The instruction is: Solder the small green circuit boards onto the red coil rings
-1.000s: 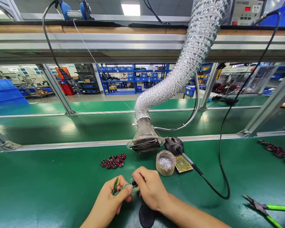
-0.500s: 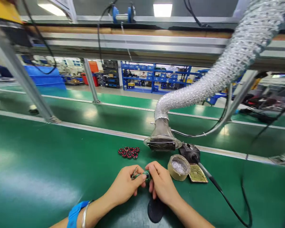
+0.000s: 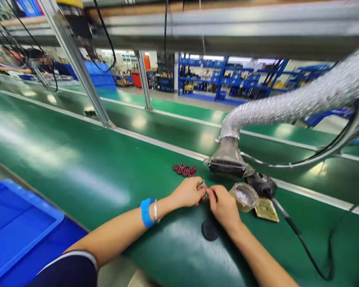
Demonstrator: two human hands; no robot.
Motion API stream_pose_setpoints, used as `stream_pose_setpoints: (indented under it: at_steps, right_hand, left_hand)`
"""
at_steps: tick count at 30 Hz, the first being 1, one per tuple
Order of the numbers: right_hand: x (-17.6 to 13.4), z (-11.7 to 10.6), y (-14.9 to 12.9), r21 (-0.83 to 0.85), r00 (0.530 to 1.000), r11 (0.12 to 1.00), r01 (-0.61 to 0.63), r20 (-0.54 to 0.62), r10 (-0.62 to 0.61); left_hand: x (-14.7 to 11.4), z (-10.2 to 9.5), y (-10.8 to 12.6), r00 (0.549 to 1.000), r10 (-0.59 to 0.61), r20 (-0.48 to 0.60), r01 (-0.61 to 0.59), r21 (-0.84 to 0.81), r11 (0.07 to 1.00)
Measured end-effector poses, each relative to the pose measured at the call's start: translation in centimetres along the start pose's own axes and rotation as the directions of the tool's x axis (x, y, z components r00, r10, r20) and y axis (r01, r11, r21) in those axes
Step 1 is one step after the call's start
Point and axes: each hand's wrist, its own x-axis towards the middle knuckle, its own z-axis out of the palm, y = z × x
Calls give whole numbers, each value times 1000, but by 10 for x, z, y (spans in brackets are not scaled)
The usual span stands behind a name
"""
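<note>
Above the green bench, my left hand [image 3: 190, 192] pinches a small circuit board [image 3: 200, 185], of which only an edge shows between the fingers. My right hand [image 3: 224, 205] meets it fingertip to fingertip, its thumb and index finger closed on the same small piece or a part joined to it; blur and fingers hide the detail. Just beyond my left hand lies a cluster of small round black-and-red parts [image 3: 184, 170]. A flat black disc [image 3: 210, 230] rests on the bench below my hands.
A fume extractor nozzle [image 3: 227, 161] on a silver hose hangs beyond my hands. To the right are a tape roll [image 3: 244, 196] with shiny material inside, a yellowish sponge [image 3: 267, 210] and a soldering iron [image 3: 283, 211] with its cable. A blue bin [image 3: 24, 231] stands lower left. Another person [image 3: 44, 63] sits far left.
My view has swung left and down, bringing the blue bin and another person into sight. Both hands stay together; the green board is now more covered by my fingers.
</note>
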Motion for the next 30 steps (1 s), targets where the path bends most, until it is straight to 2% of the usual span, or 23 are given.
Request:
stream_pose_setpoints:
  at_steps: [5,9,13,16,18,22,26,28,30]
  right_hand:
    - [0,0,20,-92,999,996,-20,36,23]
    - [5,-5,22,-125,998,991,52,41,-48]
    - [7,-10,16,-108,995,989,100,-8,-101]
    - [5,-14,3,-61,994,996,67,-83,-72]
    - [2,-14,-10,-10,995,999,38,-90,-39]
    - [-2,-14,-26,81,1000,996,-23,9,22]
    - [-1,-17,-16,86,993,990,-116,10,116]
    - [-1,-20,-9,71,992,991,-117,65,113]
    - [-3,-21,-3,41,988,997,-69,138,62]
  left_hand:
    - [8,3,-2,999,-34,21,32,93,995]
    - [11,2,-5,998,3,56,-11,145,989]
    - [11,-3,-6,996,62,68,-74,190,979]
    - [2,-2,-5,994,109,30,-113,259,959]
    - [-8,2,-2,989,144,21,-143,308,941]
    - [-23,2,2,970,228,84,-243,361,901]
    - [-21,-15,-2,946,246,210,-306,335,891]
    - [-21,-19,-4,955,224,196,-281,341,897]
    - [-23,-16,-3,972,200,120,-231,382,895]
